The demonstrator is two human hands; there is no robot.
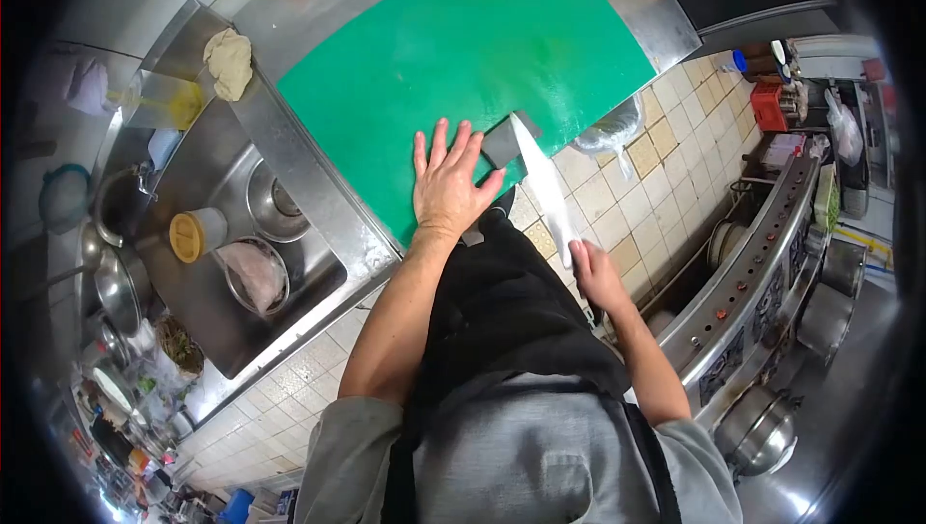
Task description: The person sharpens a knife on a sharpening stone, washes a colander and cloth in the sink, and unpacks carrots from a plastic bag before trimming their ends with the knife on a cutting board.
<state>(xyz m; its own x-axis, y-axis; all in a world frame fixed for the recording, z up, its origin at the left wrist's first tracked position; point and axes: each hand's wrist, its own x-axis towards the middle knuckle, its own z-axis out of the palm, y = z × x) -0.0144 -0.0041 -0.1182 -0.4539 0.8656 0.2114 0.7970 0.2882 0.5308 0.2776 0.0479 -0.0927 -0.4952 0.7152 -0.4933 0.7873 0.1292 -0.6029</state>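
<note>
Holding knife (pixel 546 186) in closed grip of right hand (pixel 600 278), with tip over grey block (pixel 498 146) on green cutting board (pixel 415 61); resting left hand (pixel 449 184), fingers spread, beside block.

We see a yellow-lidded container (pixel 200 233) at nine o'clock, a crumpled cloth (pixel 229 63) at ten, a red crate (pixel 769 106) at two.

We see a creased grey shirt (pixel 521 447), its loose short sleeves (pixel 352 442) ending near the elbows. Black straps (pixel 653 456) run down both sides toward a rumpled black apron (pixel 511 312). Our left hand (pixel 449 181) and right hand (pixel 598 275) are bare.
</note>
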